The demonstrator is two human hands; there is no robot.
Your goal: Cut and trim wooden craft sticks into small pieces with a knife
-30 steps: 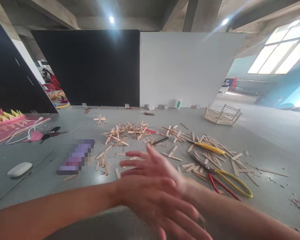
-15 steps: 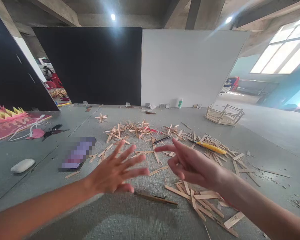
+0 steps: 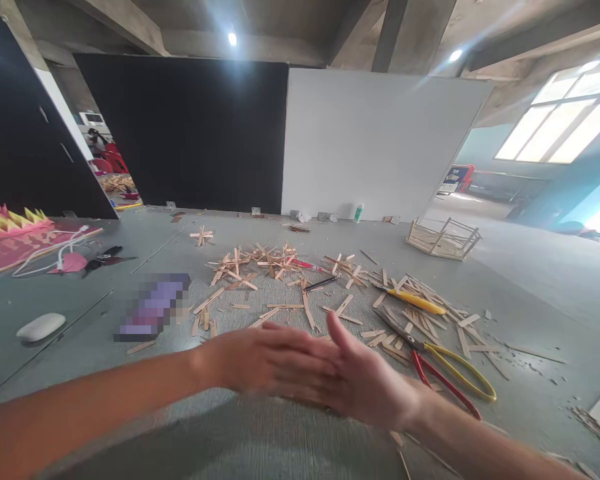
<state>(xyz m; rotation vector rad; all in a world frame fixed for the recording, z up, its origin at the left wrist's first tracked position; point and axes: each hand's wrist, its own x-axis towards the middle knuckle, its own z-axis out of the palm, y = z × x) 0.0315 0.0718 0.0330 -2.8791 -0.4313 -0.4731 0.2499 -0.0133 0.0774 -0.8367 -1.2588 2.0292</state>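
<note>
My left hand (image 3: 253, 360) and my right hand (image 3: 367, 383) touch each other low in the middle of the head view. The left fingers stretch flat across the right hand, whose thumb points up; its other fingers are mostly hidden. Neither hand shows anything held. Flat wooden craft sticks (image 3: 307, 310) lie scattered just beyond them, some joined in crossed shapes. Right of my hands, scissors (image 3: 417, 347) with one red and one yellow handle lie with blades apart. A yellow-handled cutter (image 3: 415, 300) rests on sticks behind them, and a dark pen (image 3: 321, 283) lies among the sticks.
A pixelated phone (image 3: 153, 307) and a white computer mouse (image 3: 41, 327) lie at left, near a white cable (image 3: 63, 250). A small stick-built frame (image 3: 443, 239) stands at back right, a glue bottle (image 3: 358, 213) by the white panel (image 3: 380, 140). A black panel (image 3: 190, 133) adjoins it.
My hands were apart with fingers spread; they have come together. The scissors, hidden behind my right arm before, now show. The brown strip beneath my hands is now mostly covered.
</note>
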